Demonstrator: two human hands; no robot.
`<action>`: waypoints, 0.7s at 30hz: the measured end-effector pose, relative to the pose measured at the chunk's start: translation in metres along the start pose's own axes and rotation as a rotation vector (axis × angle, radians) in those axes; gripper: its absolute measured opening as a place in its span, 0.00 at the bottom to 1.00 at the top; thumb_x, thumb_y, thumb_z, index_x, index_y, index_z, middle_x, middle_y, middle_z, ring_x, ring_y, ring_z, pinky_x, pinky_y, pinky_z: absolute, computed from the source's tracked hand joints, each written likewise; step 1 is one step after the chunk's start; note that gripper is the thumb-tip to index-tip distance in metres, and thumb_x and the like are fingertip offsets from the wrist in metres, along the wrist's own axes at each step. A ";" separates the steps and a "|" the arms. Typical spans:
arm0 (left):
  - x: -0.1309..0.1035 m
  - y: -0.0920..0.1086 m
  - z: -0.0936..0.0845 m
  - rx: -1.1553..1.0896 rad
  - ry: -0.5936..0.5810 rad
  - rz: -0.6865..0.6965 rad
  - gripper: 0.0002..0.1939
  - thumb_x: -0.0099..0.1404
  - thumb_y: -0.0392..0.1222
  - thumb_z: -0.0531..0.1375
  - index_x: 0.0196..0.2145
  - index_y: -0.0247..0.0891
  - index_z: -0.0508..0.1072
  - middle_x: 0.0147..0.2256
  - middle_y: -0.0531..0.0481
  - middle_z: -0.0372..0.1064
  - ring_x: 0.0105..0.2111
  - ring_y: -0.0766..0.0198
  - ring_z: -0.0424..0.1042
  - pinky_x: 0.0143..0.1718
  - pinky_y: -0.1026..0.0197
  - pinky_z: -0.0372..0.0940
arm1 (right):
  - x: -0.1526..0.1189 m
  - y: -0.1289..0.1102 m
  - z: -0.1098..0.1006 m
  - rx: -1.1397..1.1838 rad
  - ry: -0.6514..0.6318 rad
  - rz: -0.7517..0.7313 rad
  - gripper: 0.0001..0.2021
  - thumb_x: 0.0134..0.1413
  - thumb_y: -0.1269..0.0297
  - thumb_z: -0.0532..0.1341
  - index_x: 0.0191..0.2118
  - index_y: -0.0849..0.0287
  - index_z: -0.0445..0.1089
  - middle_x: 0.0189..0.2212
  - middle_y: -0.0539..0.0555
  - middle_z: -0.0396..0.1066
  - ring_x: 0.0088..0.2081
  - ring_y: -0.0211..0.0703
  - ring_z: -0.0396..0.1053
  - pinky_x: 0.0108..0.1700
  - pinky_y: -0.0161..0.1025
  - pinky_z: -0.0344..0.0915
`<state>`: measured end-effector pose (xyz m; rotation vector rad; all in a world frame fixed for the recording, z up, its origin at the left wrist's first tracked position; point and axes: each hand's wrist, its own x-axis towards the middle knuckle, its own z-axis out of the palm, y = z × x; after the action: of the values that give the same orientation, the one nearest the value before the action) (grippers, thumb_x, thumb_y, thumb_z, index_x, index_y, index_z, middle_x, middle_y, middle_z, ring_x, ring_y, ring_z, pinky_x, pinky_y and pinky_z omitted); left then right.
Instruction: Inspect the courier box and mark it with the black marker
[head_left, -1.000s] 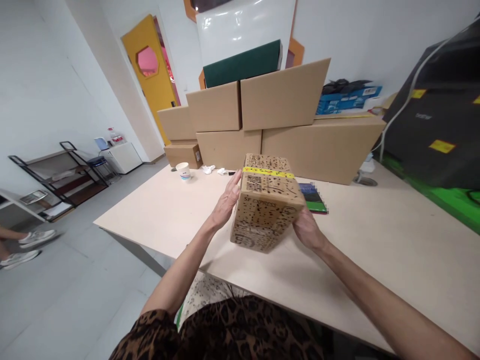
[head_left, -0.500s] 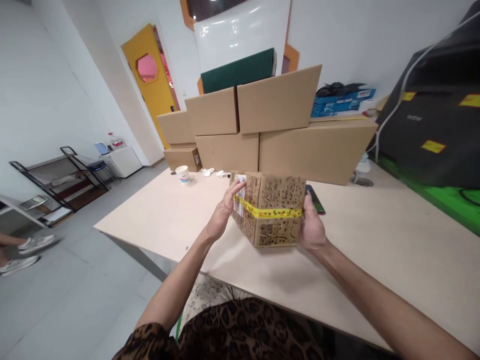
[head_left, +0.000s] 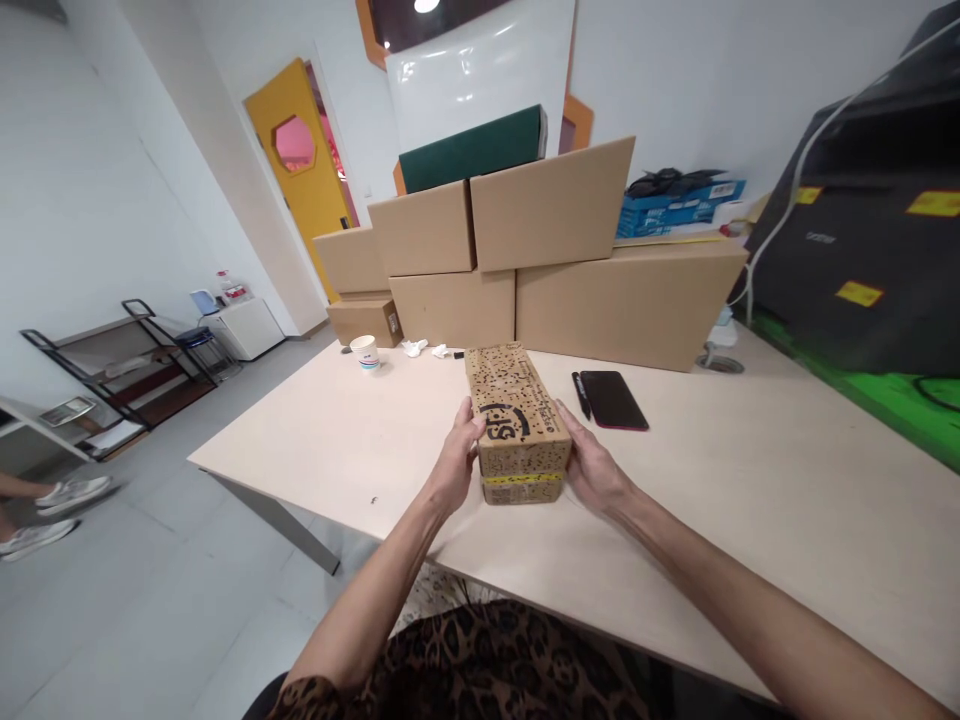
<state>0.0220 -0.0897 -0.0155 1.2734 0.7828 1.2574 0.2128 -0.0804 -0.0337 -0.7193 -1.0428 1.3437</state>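
Observation:
A small brown cardboard box (head_left: pixel 517 400) with dark speckled print and a yellow band around its lower part sits on the pale table (head_left: pixel 300 420). Its narrow end faces me and its printed top shows. My left hand (head_left: pixel 454 455) grips the near left side, thumb near the top edge. On the near right side presses my right hand (head_left: pixel 596 460), its fingers partly hidden behind the box. A black phone (head_left: pixel 613 399) and a black marker (head_left: pixel 581 396) lie to the right of the box.
Stacked plain cartons (head_left: pixel 450 305) line the table's back, with a green box (head_left: pixel 472 150) on top. A paper cup (head_left: pixel 365 353) and crumpled tissues (head_left: pixel 415 348) stand back left. A large black case (head_left: pixel 847 230) is at the right. A person's shoes (head_left: pixel 73 490) show far left.
The speckled box has turned and come down, so its top now shows instead of two upright sides. Both hands have shifted with it. The phone and marker are now uncovered.

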 end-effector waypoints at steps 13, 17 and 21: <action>-0.005 -0.006 -0.006 0.281 0.122 0.168 0.38 0.68 0.61 0.64 0.70 0.45 0.64 0.75 0.42 0.52 0.76 0.44 0.46 0.76 0.42 0.43 | 0.007 -0.007 -0.001 0.104 -0.010 -0.028 0.34 0.61 0.28 0.54 0.57 0.47 0.76 0.61 0.53 0.77 0.69 0.57 0.65 0.69 0.59 0.65; -0.004 -0.006 0.002 0.064 0.142 0.176 0.38 0.70 0.70 0.58 0.69 0.48 0.64 0.73 0.43 0.58 0.74 0.45 0.52 0.73 0.41 0.50 | 0.002 -0.009 0.001 0.032 -0.073 -0.061 0.33 0.61 0.27 0.52 0.55 0.45 0.78 0.62 0.53 0.76 0.69 0.56 0.66 0.70 0.59 0.63; -0.011 0.000 -0.001 0.143 0.122 0.291 0.39 0.70 0.73 0.53 0.70 0.50 0.64 0.74 0.45 0.55 0.75 0.45 0.50 0.74 0.40 0.46 | 0.004 -0.007 -0.004 0.106 -0.032 -0.067 0.30 0.63 0.30 0.53 0.50 0.45 0.79 0.58 0.52 0.79 0.67 0.57 0.68 0.68 0.60 0.65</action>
<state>0.0192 -0.0998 -0.0178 1.4763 0.8058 1.5460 0.2191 -0.0772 -0.0282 -0.5801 -1.0046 1.3458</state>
